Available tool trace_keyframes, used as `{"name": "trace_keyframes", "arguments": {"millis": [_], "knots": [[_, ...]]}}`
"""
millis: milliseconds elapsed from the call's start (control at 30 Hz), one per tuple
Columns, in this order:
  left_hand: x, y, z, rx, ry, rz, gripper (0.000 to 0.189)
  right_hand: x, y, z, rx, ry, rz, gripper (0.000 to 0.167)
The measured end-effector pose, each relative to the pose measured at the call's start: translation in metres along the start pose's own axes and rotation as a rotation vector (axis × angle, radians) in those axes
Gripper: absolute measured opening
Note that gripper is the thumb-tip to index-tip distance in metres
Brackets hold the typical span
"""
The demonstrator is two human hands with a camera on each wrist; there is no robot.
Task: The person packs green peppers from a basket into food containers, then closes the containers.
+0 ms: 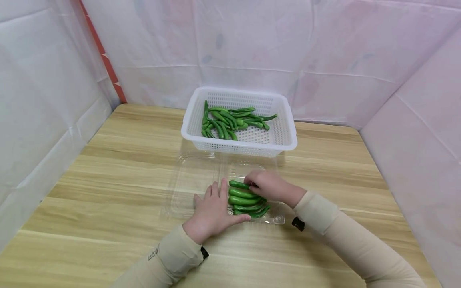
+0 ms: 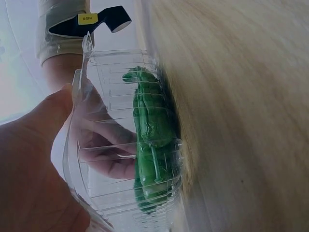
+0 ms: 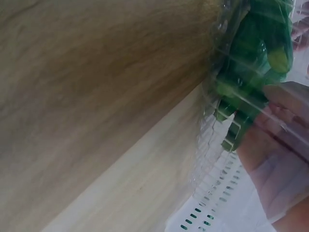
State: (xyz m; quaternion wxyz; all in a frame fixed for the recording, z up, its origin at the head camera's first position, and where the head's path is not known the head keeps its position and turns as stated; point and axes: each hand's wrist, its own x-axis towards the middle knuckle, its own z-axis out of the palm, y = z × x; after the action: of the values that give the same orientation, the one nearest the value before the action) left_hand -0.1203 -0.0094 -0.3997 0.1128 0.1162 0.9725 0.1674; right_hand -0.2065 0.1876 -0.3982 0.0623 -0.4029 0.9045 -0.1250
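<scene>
A clear plastic clamshell box (image 1: 196, 182) lies with its lid spread to the left. Several green chili peppers (image 1: 246, 201) lie side by side in its right half, also visible through the box wall in the left wrist view. My right hand (image 1: 270, 186) reaches into that half and pinches the right end of the farthest green chili pepper (image 1: 237, 185). My left hand (image 1: 214, 214) rests along the box's left rim, its fingers spread and the thumb pointing along the near edge. In the left wrist view, that thumb lies against the clear wall.
Behind the box stands a white perforated plastic basket (image 1: 284, 138) with several more green chili peppers (image 1: 227, 122) heaped mostly to its left. Pale sheeting (image 1: 252, 44) hangs behind and beside the wooden table (image 1: 119, 168).
</scene>
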Motion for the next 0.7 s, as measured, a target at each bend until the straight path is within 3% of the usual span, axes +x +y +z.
{"name": "trace_keyframes", "arguments": {"millis": [333, 700], "knots": [[0.0005, -0.0001, 0.0001, -0.003, -0.01, -0.003, 0.121, 0.0007, -0.0029, -0.0001, -0.005, -0.061, -0.005, 0.01], [0.0002, 0.0003, -0.0008, 0.01, -0.017, -0.006, 0.122, 0.0018, -0.0031, -0.0024, 0.031, -0.054, 0.033, 0.014]]}}
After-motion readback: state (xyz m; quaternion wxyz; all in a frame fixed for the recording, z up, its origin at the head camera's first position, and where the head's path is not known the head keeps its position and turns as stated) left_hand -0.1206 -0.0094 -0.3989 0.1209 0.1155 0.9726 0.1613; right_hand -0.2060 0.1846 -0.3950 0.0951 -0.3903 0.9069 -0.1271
